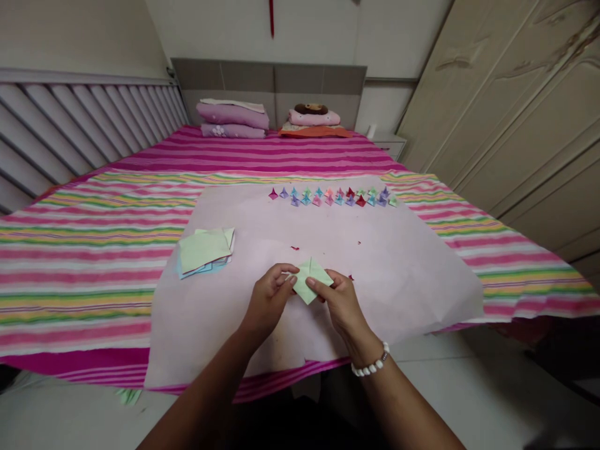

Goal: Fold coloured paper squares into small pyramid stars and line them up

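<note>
A pale green folded paper square (310,272), turned corner-up like a diamond, is held between my hands above the large white sheet (225,331). My left hand (273,294) pinches its left corner between thumb and fingers. From the right side, my right hand (341,303) grips it, the thumb lying flat on its face and the fingers behind. A crease runs down from its top corner. To the left lies a stack of paper squares (206,250), light green on top with blue and white edges below.
Several small folded paper shapes (329,197) in many colours stand in two rows at the sheet's far edge. Red paper scraps (295,248) dot the sheet. Beneath is a striped bedspread (84,262); folded bedding (233,119) sits by the headboard (253,78). Green paper (129,395) lies on the floor.
</note>
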### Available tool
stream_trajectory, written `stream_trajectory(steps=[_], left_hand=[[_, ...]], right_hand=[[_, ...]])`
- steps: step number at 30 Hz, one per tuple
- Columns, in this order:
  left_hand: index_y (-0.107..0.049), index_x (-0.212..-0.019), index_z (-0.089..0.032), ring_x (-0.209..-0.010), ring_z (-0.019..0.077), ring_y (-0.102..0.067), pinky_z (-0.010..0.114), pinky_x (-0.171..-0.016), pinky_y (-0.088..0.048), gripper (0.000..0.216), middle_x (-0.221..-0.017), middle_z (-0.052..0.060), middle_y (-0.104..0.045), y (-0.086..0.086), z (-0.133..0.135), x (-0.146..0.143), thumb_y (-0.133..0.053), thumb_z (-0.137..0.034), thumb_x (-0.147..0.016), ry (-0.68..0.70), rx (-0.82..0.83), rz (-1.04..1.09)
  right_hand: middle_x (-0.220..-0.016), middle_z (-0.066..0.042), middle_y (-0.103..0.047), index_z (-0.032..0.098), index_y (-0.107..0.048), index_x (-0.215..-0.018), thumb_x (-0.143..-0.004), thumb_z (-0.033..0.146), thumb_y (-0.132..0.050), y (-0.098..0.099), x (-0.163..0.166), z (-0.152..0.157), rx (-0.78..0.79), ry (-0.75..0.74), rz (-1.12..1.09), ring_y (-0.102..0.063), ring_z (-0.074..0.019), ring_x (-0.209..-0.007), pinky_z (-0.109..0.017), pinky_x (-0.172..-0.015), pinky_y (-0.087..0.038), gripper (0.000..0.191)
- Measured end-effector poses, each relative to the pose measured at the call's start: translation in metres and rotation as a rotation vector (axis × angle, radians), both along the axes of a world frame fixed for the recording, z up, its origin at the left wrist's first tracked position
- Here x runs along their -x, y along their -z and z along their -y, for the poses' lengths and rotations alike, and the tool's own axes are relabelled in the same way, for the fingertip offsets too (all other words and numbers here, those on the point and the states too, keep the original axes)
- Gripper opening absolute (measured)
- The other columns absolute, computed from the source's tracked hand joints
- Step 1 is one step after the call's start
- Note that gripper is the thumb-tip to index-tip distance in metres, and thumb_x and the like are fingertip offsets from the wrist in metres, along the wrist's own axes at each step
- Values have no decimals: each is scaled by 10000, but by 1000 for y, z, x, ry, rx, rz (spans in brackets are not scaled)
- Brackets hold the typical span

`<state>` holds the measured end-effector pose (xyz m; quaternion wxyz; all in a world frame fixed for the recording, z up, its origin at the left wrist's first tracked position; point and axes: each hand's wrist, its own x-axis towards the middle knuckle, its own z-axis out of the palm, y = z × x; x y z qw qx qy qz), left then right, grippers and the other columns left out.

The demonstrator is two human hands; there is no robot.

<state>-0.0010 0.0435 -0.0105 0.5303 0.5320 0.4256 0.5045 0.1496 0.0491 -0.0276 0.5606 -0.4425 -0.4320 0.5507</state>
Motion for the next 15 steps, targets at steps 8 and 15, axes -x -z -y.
stream_trajectory(steps=[8, 15], left_hand=[[-717, -871, -171, -659, 122, -611, 243, -625, -508, 184, -833, 33, -718, 0, -2, 8, -720, -295, -735, 9, -113, -176], [-754, -920, -205, -775, 149, -641, 249, -654, -507, 184, -953, 53, -723, -3, -3, 11, -705, -250, -749, -43, -184, -230]], right_hand=[[-519, 56, -497, 171, -651, -682, -647, 338, -795, 2, -3, 0, 7, -2, -9, -385, -83, -472, -217, -448, -296, 223], [-595, 62, -546, 211, -670, -1001, -671, 308, -774, -3, -4, 3, -47, 71, -20, -408, -83, -475, -225, -464, -338, 360]])
